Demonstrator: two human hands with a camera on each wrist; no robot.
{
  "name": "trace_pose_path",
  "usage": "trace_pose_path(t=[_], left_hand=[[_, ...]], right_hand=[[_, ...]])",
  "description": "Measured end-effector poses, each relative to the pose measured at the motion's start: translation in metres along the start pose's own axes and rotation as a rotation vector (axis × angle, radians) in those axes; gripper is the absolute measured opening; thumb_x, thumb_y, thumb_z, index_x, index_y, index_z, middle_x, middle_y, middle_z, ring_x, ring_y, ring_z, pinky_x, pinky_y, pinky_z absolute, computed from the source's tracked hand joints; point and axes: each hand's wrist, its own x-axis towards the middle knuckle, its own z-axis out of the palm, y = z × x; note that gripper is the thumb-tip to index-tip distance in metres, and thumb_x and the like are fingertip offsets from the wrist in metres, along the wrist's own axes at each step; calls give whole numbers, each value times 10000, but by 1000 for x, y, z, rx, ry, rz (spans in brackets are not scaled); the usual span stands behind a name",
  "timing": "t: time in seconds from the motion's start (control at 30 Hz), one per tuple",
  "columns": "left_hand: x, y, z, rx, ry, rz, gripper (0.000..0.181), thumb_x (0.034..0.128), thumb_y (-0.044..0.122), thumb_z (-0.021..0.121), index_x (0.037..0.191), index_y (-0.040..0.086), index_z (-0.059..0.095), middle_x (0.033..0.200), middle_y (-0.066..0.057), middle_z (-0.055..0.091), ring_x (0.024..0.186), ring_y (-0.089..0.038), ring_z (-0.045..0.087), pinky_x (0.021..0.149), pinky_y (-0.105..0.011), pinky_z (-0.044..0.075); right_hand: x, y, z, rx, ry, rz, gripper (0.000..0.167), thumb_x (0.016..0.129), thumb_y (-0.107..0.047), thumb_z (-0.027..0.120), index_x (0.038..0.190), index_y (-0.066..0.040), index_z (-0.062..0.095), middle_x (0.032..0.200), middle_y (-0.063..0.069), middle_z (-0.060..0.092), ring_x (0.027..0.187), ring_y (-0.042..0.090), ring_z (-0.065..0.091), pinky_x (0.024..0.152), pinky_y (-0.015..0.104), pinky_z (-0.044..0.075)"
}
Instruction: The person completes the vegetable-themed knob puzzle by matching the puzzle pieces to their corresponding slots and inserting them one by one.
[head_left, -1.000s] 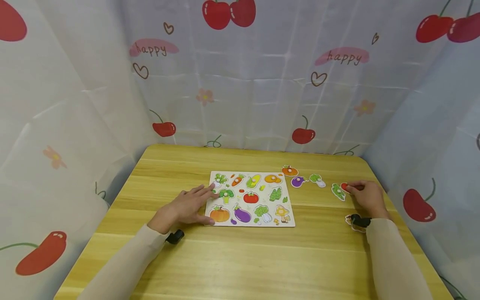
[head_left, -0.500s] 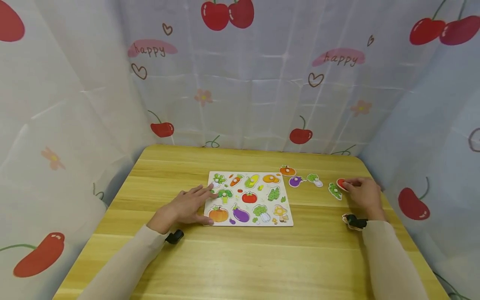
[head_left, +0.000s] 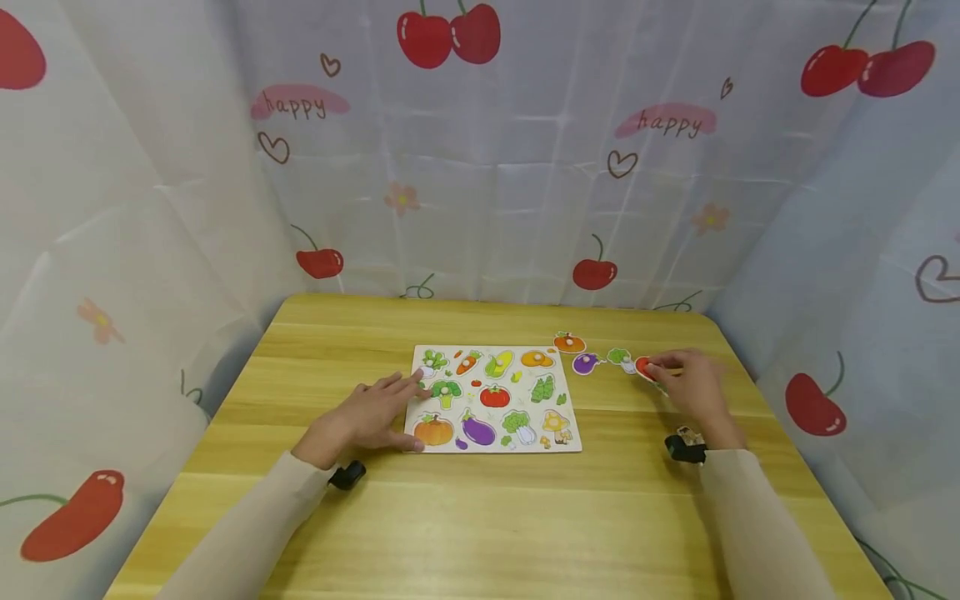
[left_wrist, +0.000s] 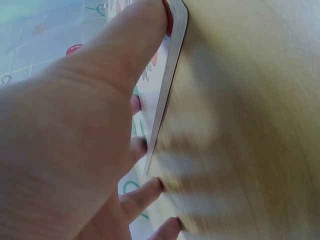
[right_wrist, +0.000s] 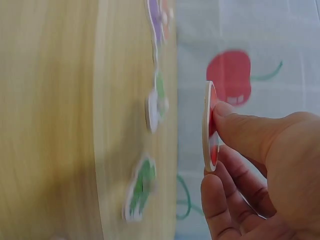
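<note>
My right hand point(head_left: 699, 390) pinches a flat red tomato puzzle piece point(head_left: 642, 367), raised above the table at the right; in the right wrist view the piece point(right_wrist: 208, 135) stands on edge between thumb and fingers. Below it lies a green vegetable piece point(right_wrist: 142, 186), mostly covered in the head view. My left hand point(head_left: 367, 417) rests spread over the left edge of a vegetable puzzle board point(head_left: 573, 443). Its thumb touches the board, and in the left wrist view two fingertips point(left_wrist: 156, 186) reach past the board's edge. Several pieces with knobs sit in the board, among them a corn point(head_left: 498, 364).
Right of the board lie a pumpkin piece point(head_left: 570, 342), an eggplant piece point(head_left: 585, 363) and a leafy cabbage piece point(head_left: 618, 357). Another piece point(head_left: 688, 435) is partly hidden by the right wrist camera point(head_left: 684, 450). Cherry-printed curtains point(head_left: 480, 200) enclose the wooden table point(head_left: 480, 525).
My right hand has lifted the tomato piece off the table and carried it left, over the green piece. The left hand stays on the board. The head view has shifted slightly.
</note>
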Motion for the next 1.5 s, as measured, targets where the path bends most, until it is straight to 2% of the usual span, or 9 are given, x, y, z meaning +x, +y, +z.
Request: trace_pose_path(t=[0.17,0.43,0.73,0.9,1.17,1.5], left_hand=[[1,0,0,-12,-14,3,960,1000,637,878,1764,196,497,1956,-140,258,1779,-536,291,1286,-900,328],[2,0,0,-6,-6,4,938,1006,626,879,1752,196,510,1954,-145,265,1776,-531,300,1285,-908,322],[1,1,0,-10,-4,7,931,996,625,890,1736,192,525,1950,-152,272,1769,-543,308,1274,-911,332],[1,1,1,10,-3,9,940,1001,636,879,1744,190,515,1945,-163,280,1759,-543,328,1268,-906,351],[0,4,0,-1,-13,-3,948,995,639,884,1742,183,520,1948,-159,276,1766,-531,321,1278,-911,331],[3,3,-2,3,-10,-7,948,987,644,889,1736,193,522,1947,-160,276,1743,-530,361,1281,-896,347]], right_hand=[[-3,-21,14,17,-24,-39,202,1088,-182,857,1159,5,886,1236,301,793,1120,479,753,898,576,675],[0,-50,35,67,-74,-65,171,1085,-154,856,1147,3,887,1227,267,799,1111,433,757,965,618,688],[-1,-84,60,120,-145,-91,153,1069,-132,868,1146,0,873,1276,242,785,1157,408,765,979,584,701],[-3,-106,74,145,-172,-139,120,1055,-136,884,1107,-28,877,1227,201,789,1077,359,760,957,552,694],[-6,-140,95,172,-247,-213,107,1040,-151,903,1108,-70,882,1148,108,809,1051,259,748,954,483,710],[-3,-164,120,201,-322,-241,53,1056,-152,885,1083,-106,882,1171,70,765,1082,226,729,981,443,692]])
